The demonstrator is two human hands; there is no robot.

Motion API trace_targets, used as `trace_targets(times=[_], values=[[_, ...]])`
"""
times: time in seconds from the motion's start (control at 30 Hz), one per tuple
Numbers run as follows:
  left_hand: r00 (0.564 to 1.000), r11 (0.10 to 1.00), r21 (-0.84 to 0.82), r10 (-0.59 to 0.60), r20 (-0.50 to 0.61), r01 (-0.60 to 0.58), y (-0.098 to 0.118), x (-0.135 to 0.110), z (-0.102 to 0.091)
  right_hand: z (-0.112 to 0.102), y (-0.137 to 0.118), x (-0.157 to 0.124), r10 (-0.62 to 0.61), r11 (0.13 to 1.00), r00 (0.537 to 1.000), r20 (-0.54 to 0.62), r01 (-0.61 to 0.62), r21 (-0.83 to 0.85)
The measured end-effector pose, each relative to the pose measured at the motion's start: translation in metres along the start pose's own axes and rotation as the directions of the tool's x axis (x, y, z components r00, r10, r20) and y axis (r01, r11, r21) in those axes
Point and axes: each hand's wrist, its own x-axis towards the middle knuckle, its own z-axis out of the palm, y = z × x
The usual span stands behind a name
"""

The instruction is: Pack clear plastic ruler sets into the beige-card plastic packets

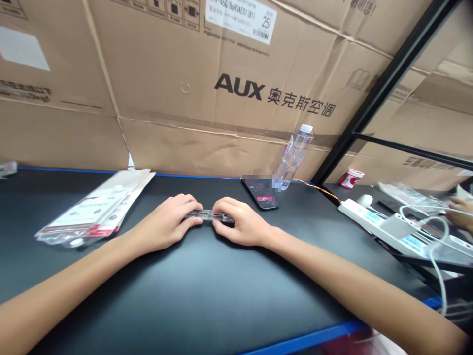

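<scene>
Between my two hands is a narrow clear plastic piece (205, 215) with darker parts, held level just above or on the black table; its exact kind cannot be made out. My left hand (172, 222) pinches its left end between thumb and fingers. The right end is gripped the same way by my right hand (242, 221), whose fingers curl over a dark part of it. Both ends are partly hidden by the fingers.
Left of my hands lie flat packets in clear plastic (96, 207). A phone (261, 192) and a water bottle (293, 158) stand behind my right hand, before a cardboard wall (166, 88). A power strip (380, 229) with white cables and another person's hand (461, 212) are at right.
</scene>
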Motion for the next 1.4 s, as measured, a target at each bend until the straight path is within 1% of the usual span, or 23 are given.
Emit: trace_targets(times=[0.1, 0.33, 0.53, 0.73, 1.13, 1.4], values=[[1.000, 0.999, 0.035, 0.019, -0.009, -0.019, -0.0016, -0.0001, 0.0011, 0.0006, 0.0006, -0.0002, 0.009, 1.000, 1.000, 0.007, -0.009, -0.006], [0.997, 0.996, 0.081, 0.036, -0.069, -0.030, -0.0016, 0.0000, 0.0009, 0.0004, 0.0016, -0.0001, 0.027, 1.000, 0.999, 0.018, -0.027, -0.001], [0.991, 0.996, 0.084, 0.031, -0.132, -0.020, -0.0014, 0.0011, 0.0001, -0.0013, 0.0006, 0.0014, 0.020, 1.000, 1.000, 0.006, -0.021, 0.015], [0.990, 0.996, 0.093, 0.023, -0.140, -0.010, -0.0014, 0.0016, 0.0006, -0.0010, 0.0025, 0.0006, 0.019, 1.000, 1.000, 0.019, -0.020, 0.016], [0.992, 0.995, 0.099, 0.003, -0.129, 0.010, -0.0008, 0.0011, 0.0011, -0.0018, 0.0033, 0.0008, 0.065, 0.998, 0.995, 0.072, -0.067, 0.019], [0.987, 0.996, 0.086, 0.001, -0.158, 0.013, -0.0011, 0.0014, 0.0019, -0.0030, 0.0033, 0.0009, 0.065, 0.997, 0.995, 0.073, -0.067, 0.032]])
